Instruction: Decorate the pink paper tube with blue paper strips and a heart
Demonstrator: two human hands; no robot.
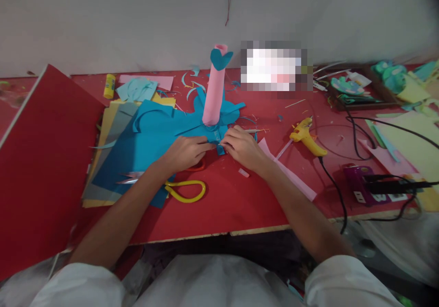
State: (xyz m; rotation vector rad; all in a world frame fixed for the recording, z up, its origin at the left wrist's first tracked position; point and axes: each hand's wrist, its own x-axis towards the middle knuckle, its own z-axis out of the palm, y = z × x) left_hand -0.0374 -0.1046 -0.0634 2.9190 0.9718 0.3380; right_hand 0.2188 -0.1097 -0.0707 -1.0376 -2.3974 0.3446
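A pink paper tube (214,89) stands upright on a blue paper base (233,112), with a blue heart-shaped piece (221,59) near its top. In front of the tube, my left hand (188,151) and my right hand (242,147) face each other, fingertips close together. Both pinch at a small blue paper strip (220,149) between them. Behind and beside my left hand lie blue sheets (151,137). Scissors with a yellow handle (187,200) rest under my left forearm, blades on the blue paper.
To the right are a yellow glue gun (308,137) with a cord, a pink strip (295,176), a purple power block (363,185) and a dark tray (384,87). A glue stick (109,86) stands at the back left. A red board (37,160) rises at the left.
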